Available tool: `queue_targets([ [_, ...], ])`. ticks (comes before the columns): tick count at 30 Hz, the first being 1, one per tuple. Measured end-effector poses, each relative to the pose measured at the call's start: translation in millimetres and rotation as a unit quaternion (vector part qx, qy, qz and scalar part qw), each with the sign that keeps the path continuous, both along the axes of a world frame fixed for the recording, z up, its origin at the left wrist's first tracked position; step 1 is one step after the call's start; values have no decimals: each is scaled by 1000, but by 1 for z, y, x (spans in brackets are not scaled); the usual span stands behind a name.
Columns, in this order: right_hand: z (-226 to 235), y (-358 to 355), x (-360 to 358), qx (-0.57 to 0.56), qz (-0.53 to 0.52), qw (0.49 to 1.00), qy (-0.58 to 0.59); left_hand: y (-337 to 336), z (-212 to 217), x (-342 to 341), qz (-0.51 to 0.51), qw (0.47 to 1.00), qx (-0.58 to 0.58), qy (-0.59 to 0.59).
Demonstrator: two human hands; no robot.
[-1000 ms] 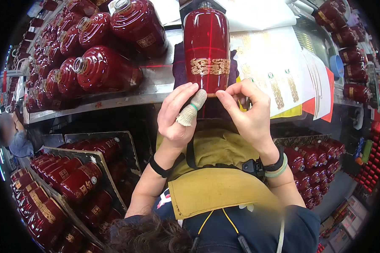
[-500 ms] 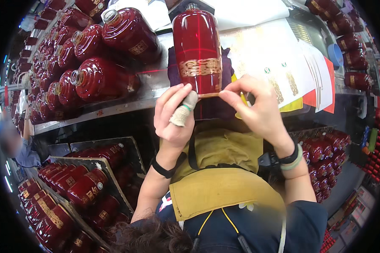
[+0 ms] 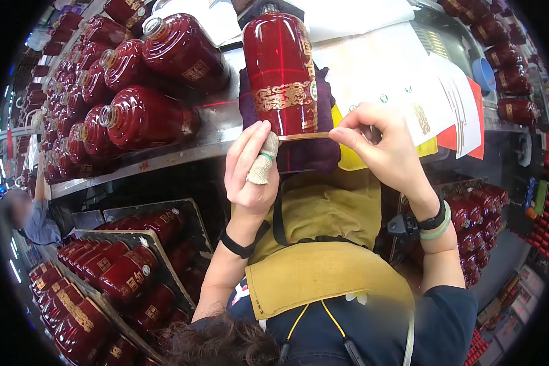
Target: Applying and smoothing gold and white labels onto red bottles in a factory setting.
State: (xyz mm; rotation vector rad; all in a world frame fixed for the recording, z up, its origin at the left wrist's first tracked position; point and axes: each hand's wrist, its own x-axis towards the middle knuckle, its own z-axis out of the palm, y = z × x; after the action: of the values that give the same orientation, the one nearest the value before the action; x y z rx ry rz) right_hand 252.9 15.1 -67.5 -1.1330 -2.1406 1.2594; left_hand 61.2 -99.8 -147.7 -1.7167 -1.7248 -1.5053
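Observation:
A glossy red bottle [image 3: 277, 55] with a gold ornamental band lies on a folded dark purple cloth [image 3: 323, 104], its neck away from me. My left hand [image 3: 250, 161] is closed at the left of its base, fingers together against it. A fabric cover [image 3: 263, 161] with a green band sits on one of its fingers. From the bottle's base a thin gold strip [image 3: 314, 136] stretches out to the right. My right hand [image 3: 378, 143] pinches the strip's free end between thumb and forefinger, clear of the bottle.
Many red bottles [image 3: 146, 116] crowd the metal table at left. White sheets with gold decals [image 3: 372, 73] lie at right, over yellow and orange sheets, near a blue bowl [image 3: 483, 74]. Crates of bottles [image 3: 125, 271] stand below at left. A co-worker [image 3: 39, 222] is at far left.
The bottle has turned, bringing gold lettering and a round sticker into sight on its right side. My right hand has moved right, and more strip shows between it and the base.

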Motion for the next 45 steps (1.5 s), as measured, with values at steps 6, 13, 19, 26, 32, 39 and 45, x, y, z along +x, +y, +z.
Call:
queue_targets([
  [6,-4,-1,-4,5,-1,1000,5,1,-1,0,-8,1000,5,5],
  [13,-8,0,-5,17,3,1000,7,5,4,3,1,999,12,30],
  [19,-7,-1,-8,24,-6,1000,-3,11,13,2,-22,999,11,26],
  [26,-6,-1,-4,16,14,1000,22,0,3,-2,-9,1000,-20,-15],
  [32,-9,-1,-4,20,6,1000,7,9,13,10,25,997,15,68],
  [39,-12,1,-9,20,27,999,26,10,9,-3,-38,998,22,38],
  [45,-7,0,-11,3,30,999,26,4,1,-4,-26,1000,3,15],
])
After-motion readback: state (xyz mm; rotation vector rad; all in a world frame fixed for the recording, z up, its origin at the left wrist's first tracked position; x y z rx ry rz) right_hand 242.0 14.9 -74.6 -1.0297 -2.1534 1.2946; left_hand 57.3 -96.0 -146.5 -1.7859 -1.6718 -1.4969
